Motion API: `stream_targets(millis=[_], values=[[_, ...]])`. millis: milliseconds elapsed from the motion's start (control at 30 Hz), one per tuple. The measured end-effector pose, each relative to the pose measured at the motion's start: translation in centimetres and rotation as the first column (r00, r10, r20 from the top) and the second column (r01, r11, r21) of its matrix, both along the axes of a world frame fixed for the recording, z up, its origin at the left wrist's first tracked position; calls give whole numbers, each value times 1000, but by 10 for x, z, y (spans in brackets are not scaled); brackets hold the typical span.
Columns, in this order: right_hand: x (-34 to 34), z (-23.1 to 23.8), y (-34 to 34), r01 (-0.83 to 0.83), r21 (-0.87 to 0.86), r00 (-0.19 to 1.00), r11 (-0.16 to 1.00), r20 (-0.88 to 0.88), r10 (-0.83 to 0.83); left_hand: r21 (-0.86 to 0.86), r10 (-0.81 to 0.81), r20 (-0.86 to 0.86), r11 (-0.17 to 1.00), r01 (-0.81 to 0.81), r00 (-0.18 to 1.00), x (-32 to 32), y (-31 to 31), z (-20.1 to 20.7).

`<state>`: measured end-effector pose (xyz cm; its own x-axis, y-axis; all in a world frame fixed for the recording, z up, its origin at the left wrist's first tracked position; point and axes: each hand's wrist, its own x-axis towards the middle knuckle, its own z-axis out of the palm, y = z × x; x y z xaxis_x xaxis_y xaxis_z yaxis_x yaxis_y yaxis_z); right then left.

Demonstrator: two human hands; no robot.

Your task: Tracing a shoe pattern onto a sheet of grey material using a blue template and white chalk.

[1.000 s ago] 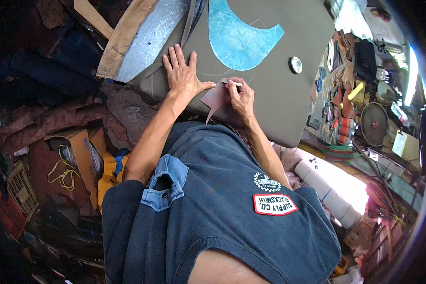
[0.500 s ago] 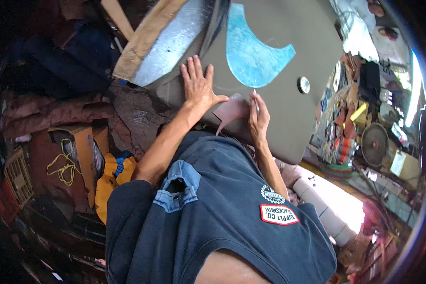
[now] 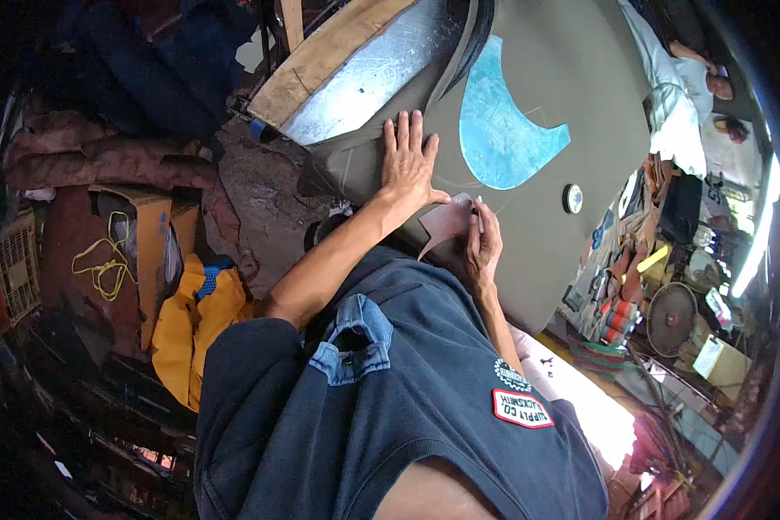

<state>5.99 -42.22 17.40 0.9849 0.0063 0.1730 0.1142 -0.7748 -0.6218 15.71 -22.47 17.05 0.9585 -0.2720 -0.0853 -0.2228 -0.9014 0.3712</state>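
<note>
My left hand (image 3: pixel 409 166) lies flat with its fingers spread on a dark grey-brown sheet (image 3: pixel 529 251). Its thumb reaches the upper edge of a small pinkish-brown curved piece (image 3: pixel 443 224) lying on that sheet. A slim pale pen-like marker (image 3: pixel 477 204) is pinched in my right hand (image 3: pixel 486 238), its tip at the right edge of the curved piece. Just above my hands lies a blue crescent-shaped template (image 3: pixel 501 143). Faint curved lines show on the sheet near it.
A scratched metal plate (image 3: pixel 364 82) and a wooden board (image 3: pixel 325 65) lie at the upper left. A round tin (image 3: pixel 572 198) sits on the sheet to the right. Yellow cloth (image 3: pixel 195 325), a cardboard box (image 3: pixel 152 269) and a fan (image 3: pixel 672 319) stand around.
The whole view has shifted, so the scene sits farther right. My right hand has moved the marker's tip from below the blue template toward the curved piece. My left hand stays flat.
</note>
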Motion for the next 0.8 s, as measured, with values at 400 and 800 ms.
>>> stream_targets(millis=[400,800], values=[[-2,0,-1,69,83,997,994,-27,-67,68,-14,16,998,13,1000,1,-4,2],[-8,-19,-5,235,310,972,921,-60,-227,111,-18,19,994,16,1000,2,-5,4]])
